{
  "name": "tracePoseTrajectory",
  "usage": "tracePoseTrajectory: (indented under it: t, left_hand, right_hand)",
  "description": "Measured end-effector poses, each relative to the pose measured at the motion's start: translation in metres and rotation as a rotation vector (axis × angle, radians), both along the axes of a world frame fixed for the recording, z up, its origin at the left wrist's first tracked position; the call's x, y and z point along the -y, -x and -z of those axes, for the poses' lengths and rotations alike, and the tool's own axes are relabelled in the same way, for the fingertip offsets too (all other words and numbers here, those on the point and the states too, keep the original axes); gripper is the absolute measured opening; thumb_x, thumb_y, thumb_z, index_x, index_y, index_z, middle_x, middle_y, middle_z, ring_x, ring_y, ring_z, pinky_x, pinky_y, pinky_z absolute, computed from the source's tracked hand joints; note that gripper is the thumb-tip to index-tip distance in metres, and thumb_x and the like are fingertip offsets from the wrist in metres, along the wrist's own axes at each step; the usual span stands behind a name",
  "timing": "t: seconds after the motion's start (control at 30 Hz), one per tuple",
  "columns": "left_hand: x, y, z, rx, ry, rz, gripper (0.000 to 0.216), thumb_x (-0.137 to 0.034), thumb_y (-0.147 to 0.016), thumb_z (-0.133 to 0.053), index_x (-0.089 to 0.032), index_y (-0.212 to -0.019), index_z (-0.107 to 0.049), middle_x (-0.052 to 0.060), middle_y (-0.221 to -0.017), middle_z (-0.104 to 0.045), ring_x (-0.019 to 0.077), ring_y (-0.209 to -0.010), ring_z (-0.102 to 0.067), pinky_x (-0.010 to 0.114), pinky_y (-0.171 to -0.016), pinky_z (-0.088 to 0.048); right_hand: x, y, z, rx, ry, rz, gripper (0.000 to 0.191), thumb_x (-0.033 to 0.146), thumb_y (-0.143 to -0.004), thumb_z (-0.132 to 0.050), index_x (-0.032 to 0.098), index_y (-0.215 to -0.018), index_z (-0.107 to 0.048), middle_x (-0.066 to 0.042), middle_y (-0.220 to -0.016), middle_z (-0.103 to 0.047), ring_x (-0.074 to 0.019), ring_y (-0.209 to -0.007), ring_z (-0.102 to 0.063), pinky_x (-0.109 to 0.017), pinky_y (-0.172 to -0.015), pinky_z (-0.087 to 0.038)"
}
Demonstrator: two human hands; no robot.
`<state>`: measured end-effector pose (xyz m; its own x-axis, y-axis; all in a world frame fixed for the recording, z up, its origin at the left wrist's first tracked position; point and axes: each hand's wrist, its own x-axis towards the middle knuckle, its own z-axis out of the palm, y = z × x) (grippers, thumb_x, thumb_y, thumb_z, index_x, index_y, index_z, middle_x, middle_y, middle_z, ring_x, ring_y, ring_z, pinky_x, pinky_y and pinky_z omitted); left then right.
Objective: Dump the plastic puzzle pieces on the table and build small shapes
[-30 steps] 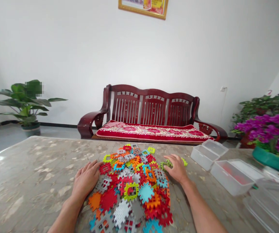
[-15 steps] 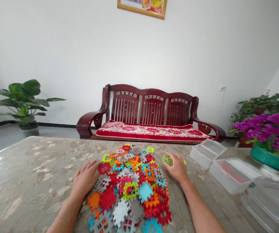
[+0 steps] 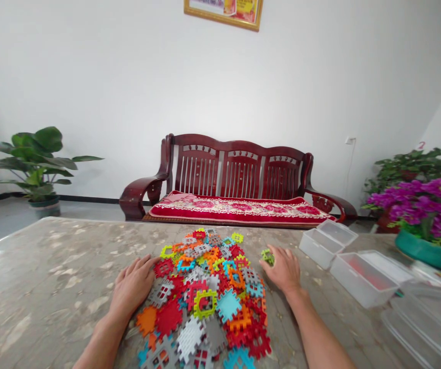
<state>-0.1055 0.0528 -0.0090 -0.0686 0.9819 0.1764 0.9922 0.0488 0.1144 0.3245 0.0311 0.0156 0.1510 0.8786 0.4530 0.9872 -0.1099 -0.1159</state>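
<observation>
L hand (image 3: 133, 282) rests approx. 9 o'clock of toy pile (image 3: 228, 305), fingers loosely straight, nothing visibly held; R hand (image 3: 284, 267), approx. 2 o'clock, half-curls round green pc (image 3: 268, 256), grip unclear.

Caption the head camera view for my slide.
Colorful notched tiles piled on a patterned table, left hand beside them, right hand at a green tile.

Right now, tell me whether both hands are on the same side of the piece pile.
No: the left hand is left of the piece pile, the right hand right of it.
</observation>
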Motion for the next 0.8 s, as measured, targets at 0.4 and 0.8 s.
tracePoseTrajectory:
  t: [0.4, 0.8]
  left_hand:
    - [-0.004, 0.003, 0.006, 0.039, -0.029, 0.001, 0.049, -0.022, -0.092, -0.036, -0.030, -0.135, -0.057, 0.002, -0.147, -0.051, 0.0223, -0.138, -0.042, 0.041, -0.113, -0.030]
    - [-0.007, 0.006, 0.016, 0.034, -0.063, 0.006, 0.048, -0.023, -0.092, -0.035, -0.032, -0.133, -0.059, 0.000, -0.144, -0.054, 0.0224, -0.138, -0.042, 0.041, -0.114, -0.029]
  right_hand:
    - [0.004, 0.005, 0.001, -0.043, 0.024, 0.034, 0.047, 0.028, -0.081, -0.058, 0.023, -0.128, -0.057, -0.008, -0.118, -0.065, -0.0230, -0.107, -0.059, -0.032, -0.092, -0.038]
    - [-0.016, -0.006, 0.010, -0.036, 0.037, 0.081, 0.057, 0.032, -0.084, -0.056, 0.018, -0.139, -0.047, -0.011, -0.126, -0.063, -0.0262, -0.110, -0.060, -0.035, -0.091, -0.042]
